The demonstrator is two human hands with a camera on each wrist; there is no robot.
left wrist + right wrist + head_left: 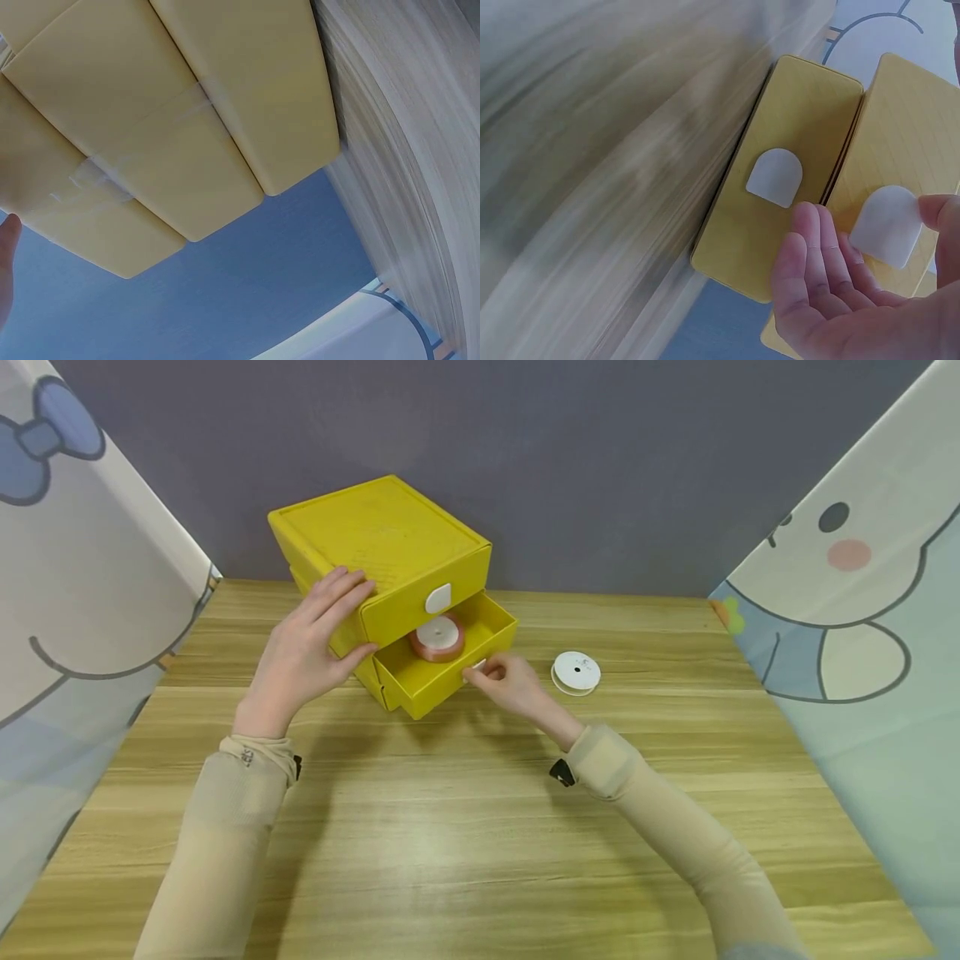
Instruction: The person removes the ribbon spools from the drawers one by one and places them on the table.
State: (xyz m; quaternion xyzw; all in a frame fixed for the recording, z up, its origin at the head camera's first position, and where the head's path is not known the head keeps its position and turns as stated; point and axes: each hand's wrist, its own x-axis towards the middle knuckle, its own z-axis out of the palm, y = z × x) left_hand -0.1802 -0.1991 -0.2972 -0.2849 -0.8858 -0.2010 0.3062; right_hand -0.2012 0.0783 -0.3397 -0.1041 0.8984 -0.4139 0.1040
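Observation:
A yellow drawer box (pixel 382 527) stands at an angle toward the back of the table. My left hand (pixel 300 639) rests on its left front corner, fingers over the top edge and thumb low by the front. The drawer (pixel 438 681) below the top one is pulled out, and inside lies a roll of pink ribbon (pixel 437 639) around a white core. With thumb and index finger my right hand (pixel 517 683) pinches this drawer's white tab (pixel 889 226); the other fingers are loosely bent. Lower down, the bottom drawer (pixel 742 232) is closed, with its own white tab (pixel 775 178).
To the right of the drawer box a white spool (pixel 576 672) lies flat on the wooden table (pixel 420 843). A grey wall (pixel 600 468) stands right behind. Cartoon-printed cloth (pixel 847 610) hangs along both sides.

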